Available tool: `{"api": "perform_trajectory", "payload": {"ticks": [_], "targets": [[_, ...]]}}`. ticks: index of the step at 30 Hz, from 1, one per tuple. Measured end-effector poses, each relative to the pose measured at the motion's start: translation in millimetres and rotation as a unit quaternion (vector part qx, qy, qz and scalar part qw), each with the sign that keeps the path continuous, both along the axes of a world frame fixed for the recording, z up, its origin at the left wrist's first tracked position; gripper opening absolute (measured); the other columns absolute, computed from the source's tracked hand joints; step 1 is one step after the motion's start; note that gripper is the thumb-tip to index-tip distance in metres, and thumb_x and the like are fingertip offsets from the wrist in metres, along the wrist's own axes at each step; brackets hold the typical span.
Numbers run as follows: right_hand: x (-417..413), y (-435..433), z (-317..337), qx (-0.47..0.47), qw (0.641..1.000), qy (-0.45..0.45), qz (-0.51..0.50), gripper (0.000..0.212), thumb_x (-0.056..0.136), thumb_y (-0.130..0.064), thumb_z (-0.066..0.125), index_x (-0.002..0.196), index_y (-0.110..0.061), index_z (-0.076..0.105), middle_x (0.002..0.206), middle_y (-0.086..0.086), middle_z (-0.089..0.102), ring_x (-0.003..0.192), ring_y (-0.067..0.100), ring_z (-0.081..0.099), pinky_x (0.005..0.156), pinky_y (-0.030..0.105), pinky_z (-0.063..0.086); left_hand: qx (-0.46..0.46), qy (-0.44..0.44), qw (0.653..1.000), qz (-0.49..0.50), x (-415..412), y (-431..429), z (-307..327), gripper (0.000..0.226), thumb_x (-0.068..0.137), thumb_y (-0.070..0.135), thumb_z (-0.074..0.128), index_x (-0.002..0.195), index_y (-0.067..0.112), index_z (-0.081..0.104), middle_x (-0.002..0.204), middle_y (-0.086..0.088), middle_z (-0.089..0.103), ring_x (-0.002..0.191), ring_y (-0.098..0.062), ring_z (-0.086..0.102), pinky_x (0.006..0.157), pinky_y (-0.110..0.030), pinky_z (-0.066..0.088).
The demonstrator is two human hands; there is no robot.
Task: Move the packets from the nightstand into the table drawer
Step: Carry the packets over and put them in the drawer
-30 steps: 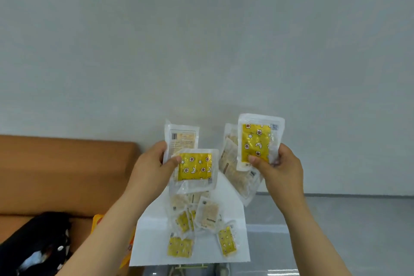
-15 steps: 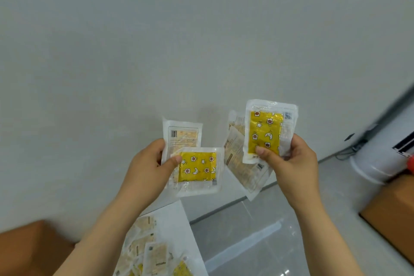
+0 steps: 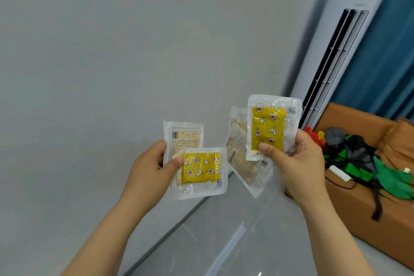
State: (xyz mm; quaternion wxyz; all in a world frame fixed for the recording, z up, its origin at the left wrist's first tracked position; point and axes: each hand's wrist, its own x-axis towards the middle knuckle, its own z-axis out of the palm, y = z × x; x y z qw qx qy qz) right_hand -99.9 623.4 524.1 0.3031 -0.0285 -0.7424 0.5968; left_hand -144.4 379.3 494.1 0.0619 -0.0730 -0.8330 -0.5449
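Now carrying | our left hand point(image 3: 150, 172) and right hand point(image 3: 295, 163) pinch packets point(image 3: 200, 168), mid-frame | next: find the drawer.

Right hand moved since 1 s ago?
Yes. The right hand, gripping packets, swung rightward: it was above the nightstand, now out of view, and now sits beside the standing air conditioner and cardboard box.
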Motion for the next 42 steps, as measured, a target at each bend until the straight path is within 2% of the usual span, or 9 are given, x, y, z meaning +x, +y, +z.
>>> {"api": "perform_trajectory", "payload": {"ticks": [6,11,15,20,24,29,34,38,42], "targets": [[22.9,99.8,8.2,0.023,0.995,0.014,-0.093,0.036,0.073,-0.004,0.077,0.105,-0.017,0.066,0.090,-0.014,0.072,0.084,-0.001,0.069,0.068,0.013,0.055,0.017,0.002,0.995,-0.099,-16.2,112.1,6.7,0.011,0.089,0.023,0.061,0.100,0.026,0.060,0.097,0.020,0.066,0.084,-0.004,0.066,0.065,-0.017,0.051],[31.7,163.7,4.6,0.016,0.986,0.014,-0.165,0.036,0.073,-0.001,0.077,0.097,-0.025,0.065,0.086,-0.018,0.073,0.083,-0.001,0.069,0.064,0.011,0.053,0.013,0.005,0.984,-0.178,-42.2,193.4,4.9,0.005,0.090,0.023,0.061,0.091,0.026,0.058,0.090,0.020,0.066,0.072,0.004,0.066,0.051,-0.009,0.048],[29.4,209.7,4.3,0.018,0.972,0.015,-0.236,0.036,0.074,-0.001,0.076,0.101,-0.023,0.065,0.091,-0.014,0.072,0.085,0.001,0.069,0.066,0.013,0.054,0.027,0.012,0.969,-0.247,-74.5,258.0,6.8,0.006,0.089,0.021,0.062,0.092,0.026,0.060,0.087,0.018,0.069,0.075,0.007,0.066,0.056,-0.014,0.050],[22.4,258.0,10.4,0.018,0.944,0.019,-0.330,0.035,0.073,-0.005,0.077,0.097,-0.026,0.065,0.090,-0.015,0.072,0.084,0.000,0.069,0.064,0.012,0.054,0.049,0.007,0.938,-0.343,-111.6,334.4,15.3,0.014,0.089,0.023,0.062,0.092,0.036,0.059,0.092,0.020,0.068,0.080,0.007,0.066,0.057,-0.012,0.052],[23.9,289.9,7.0,0.011,0.916,0.010,-0.402,0.035,0.073,-0.007,0.077,0.103,-0.022,0.066,0.095,-0.011,0.073,0.086,0.004,0.070,0.067,0.020,0.058,0.039,0.001,0.913,-0.405,-131.5,392.7,14.3,0.012,0.088,0.023,0.063,0.090,0.034,0.060,0.090,0.022,0.069,0.078,0.005,0.067,0.066,-0.024,0.056],[41.9,324.4,-0.5,-0.009,0.887,0.001,-0.461,0.035,0.073,-0.005,0.076,0.097,-0.028,0.064,0.095,-0.012,0.072,0.084,0.001,0.070,0.063,0.014,0.055,0.035,-0.005,0.880,-0.474,-131.2,460.2,3.6,0.016,0.088,0.020,0.063,0.094,0.035,0.060,0.097,0.020,0.068,0.082,0.003,0.067,0.064,-0.017,0.053],[73.7,374.2,-13.0,-0.018,0.851,-0.006,-0.525,0.035,0.073,-0.001,0.077,0.103,-0.017,0.066,0.094,-0.008,0.073,0.082,0.003,0.070,0.066,0.017,0.057,0.020,-0.013,0.854,-0.520,-114.5,536.5,-10.5,0.012,0.088,0.020,0.063,0.099,0.025,0.063,0.097,0.014,0.070,0.082,-0.004,0.068,0.070,-0.031,0.058],[103.9,425.0,-24.5,-0.025,0.822,-0.008,-0.568,0.034,0.073,-0.005,0.078,0.101,-0.020,0.066,0.093,-0.007,0.074,0.084,0.007,0.071,0.072,0.025,0.059,0.024,-0.001,0.834,-0.552,-90.1,603.3,-16.0,0.015,0.088,0.020,0.063,0.098,0.030,0.063,0.094,0.021,0.069,0.081,0.007,0.066,0.060,-0.013,0.053],[141.0,477.1,-24.4,-0.029,0.797,-0.005,-0.604,0.036,0.072,-0.006,0.079,0.104,-0.017,0.066,0.094,-0.006,0.074,0.085,0.008,0.071,0.074,0.027,0.059,0.020,0.009,0.808,-0.589,-54.2,674.3,-7.7,0.016,0.089,0.019,0.063,0.099,0.031,0.062,0.092,0.022,0.067,0.082,0.014,0.062,0.058,-0.004,0.047]]}}
